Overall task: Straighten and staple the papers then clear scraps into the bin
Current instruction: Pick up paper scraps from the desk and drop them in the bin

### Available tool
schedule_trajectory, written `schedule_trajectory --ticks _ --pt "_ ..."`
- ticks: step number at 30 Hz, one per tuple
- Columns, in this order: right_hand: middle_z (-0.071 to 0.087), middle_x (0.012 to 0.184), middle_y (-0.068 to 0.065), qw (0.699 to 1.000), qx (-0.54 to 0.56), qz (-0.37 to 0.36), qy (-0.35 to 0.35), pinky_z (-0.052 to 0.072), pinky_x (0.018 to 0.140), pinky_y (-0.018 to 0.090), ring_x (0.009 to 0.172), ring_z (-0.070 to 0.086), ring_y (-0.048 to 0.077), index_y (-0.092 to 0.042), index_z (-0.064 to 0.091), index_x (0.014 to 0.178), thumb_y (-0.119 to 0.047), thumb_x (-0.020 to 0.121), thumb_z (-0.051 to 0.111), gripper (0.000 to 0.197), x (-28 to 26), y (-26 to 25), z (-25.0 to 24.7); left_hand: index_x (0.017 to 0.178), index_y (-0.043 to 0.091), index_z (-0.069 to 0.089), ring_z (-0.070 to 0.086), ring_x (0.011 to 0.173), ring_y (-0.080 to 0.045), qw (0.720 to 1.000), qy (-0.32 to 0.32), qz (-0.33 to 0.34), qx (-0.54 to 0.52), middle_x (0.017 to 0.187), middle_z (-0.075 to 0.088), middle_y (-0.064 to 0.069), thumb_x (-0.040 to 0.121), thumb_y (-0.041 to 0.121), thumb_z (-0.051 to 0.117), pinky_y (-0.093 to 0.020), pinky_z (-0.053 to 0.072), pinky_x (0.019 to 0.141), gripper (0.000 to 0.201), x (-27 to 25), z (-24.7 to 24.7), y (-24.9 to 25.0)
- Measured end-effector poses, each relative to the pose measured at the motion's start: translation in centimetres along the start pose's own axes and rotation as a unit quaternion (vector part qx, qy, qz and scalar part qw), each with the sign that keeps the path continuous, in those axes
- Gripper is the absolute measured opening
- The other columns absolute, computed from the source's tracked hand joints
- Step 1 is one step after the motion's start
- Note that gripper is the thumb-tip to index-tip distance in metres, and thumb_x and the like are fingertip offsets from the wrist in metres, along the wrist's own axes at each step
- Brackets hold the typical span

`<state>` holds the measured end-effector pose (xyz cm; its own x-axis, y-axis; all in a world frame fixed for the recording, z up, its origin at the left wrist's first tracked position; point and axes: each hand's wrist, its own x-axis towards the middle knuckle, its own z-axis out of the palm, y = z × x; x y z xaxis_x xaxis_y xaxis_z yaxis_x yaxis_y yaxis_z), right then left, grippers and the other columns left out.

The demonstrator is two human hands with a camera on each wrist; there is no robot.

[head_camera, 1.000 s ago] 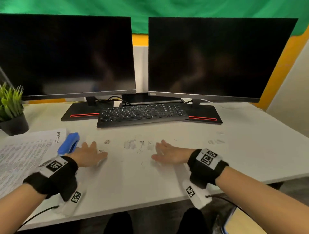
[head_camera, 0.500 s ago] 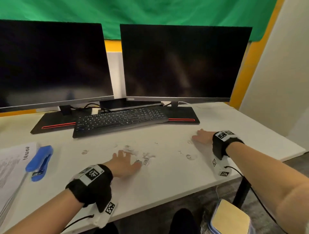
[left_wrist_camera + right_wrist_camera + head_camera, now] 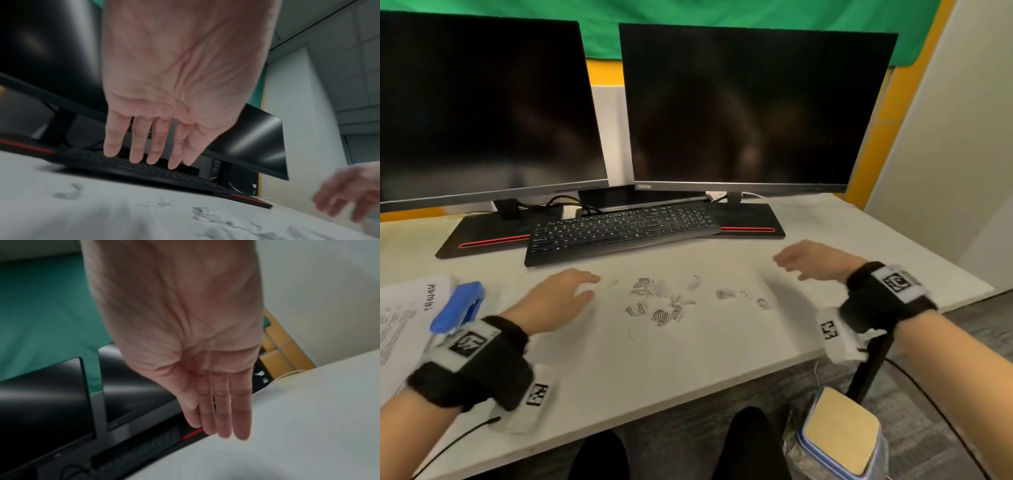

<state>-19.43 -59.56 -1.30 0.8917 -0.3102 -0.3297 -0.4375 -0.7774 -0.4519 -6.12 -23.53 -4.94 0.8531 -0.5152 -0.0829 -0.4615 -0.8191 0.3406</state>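
Observation:
Several torn paper scraps (image 3: 657, 303) lie gathered on the white desk (image 3: 654, 359) between my two hands. My left hand (image 3: 558, 301) is flat and open just left of the pile, fingers straight (image 3: 141, 146), holding nothing. My right hand (image 3: 808, 262) is open to the right of the scraps, fingers straight (image 3: 224, 417), a little above the desk and blurred. The printed paper stack (image 3: 400, 318) lies at the far left with the blue stapler (image 3: 460, 306) beside it. The bin (image 3: 839, 442) stands on the floor below the desk's right front edge.
A black keyboard (image 3: 619, 228) and two dark monitors (image 3: 750, 113) stand behind the scraps. A desk leg (image 3: 869, 370) rises next to the bin. My knees (image 3: 599, 459) show under the front edge.
Both hands have swept inward, the left to the right and the right back leftward from the far right. The scattered scraps now lie closer together in one loose pile.

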Motion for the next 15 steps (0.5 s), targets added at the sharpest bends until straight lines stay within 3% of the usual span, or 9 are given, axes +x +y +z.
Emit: schedule_trajectory --ticks 2,5,8,11,15 --pt "0.038 0.151 0.008 0.999 -0.036 0.018 -0.011 0.028 0.111 0.035 0.136 0.037 0.024 -0.013 0.040 0.141 -0.019 0.100 0.036 0.042 -2.0 1.5 0.6 0.139 0.020 0.044 0.039 0.137 -0.022 0.999 -0.009 -0.037 0.019 0.149 0.041 -0.004 0.099 0.022 0.044 -0.033 0.028 0.114 0.041 -1.4 -0.6 -1.7" --pt "0.010 0.161 0.002 0.992 -0.094 -0.014 -0.078 0.007 0.118 0.033 0.147 0.013 0.019 -0.016 0.013 0.151 -0.046 0.099 0.028 0.062 -3.9 1.4 4.7 0.142 0.019 0.040 0.037 0.139 -0.022 0.997 -0.033 -0.072 0.021 0.152 0.036 -0.004 0.099 0.024 0.042 -0.034 0.026 0.115 0.043 -3.6 -0.5 -3.1" --pt "-0.003 0.161 0.010 0.982 -0.136 -0.045 -0.125 0.007 0.120 0.036 0.148 -0.001 0.024 -0.006 0.001 0.151 -0.053 0.096 0.026 0.076 -2.9 -0.4 8.9 0.145 0.021 0.035 0.033 0.141 -0.019 0.993 -0.064 -0.095 0.005 0.154 0.032 -0.001 0.100 0.033 0.038 -0.031 0.024 0.115 0.047 -5.7 0.2 -3.4" --pt "-0.007 0.160 0.011 0.977 -0.155 -0.075 -0.123 0.007 0.121 0.040 0.148 -0.006 0.023 -0.005 0.002 0.150 -0.055 0.095 0.025 0.078 -0.3 -3.9 10.8 0.148 0.023 0.028 0.029 0.144 -0.017 0.991 -0.080 -0.101 0.020 0.157 0.025 0.001 0.100 0.038 0.033 -0.029 0.022 0.116 0.050 -7.8 1.2 -2.9" --pt "0.009 0.160 0.012 0.966 -0.148 -0.160 -0.138 0.015 0.119 0.040 0.147 0.011 0.027 -0.007 0.018 0.148 -0.045 0.098 0.030 0.064 1.9 -9.3 12.1 0.144 0.017 0.033 0.032 0.140 -0.017 0.988 -0.113 -0.092 0.050 0.154 0.029 -0.002 0.102 0.033 0.031 -0.025 0.026 0.111 0.046 -9.9 1.8 -1.4"
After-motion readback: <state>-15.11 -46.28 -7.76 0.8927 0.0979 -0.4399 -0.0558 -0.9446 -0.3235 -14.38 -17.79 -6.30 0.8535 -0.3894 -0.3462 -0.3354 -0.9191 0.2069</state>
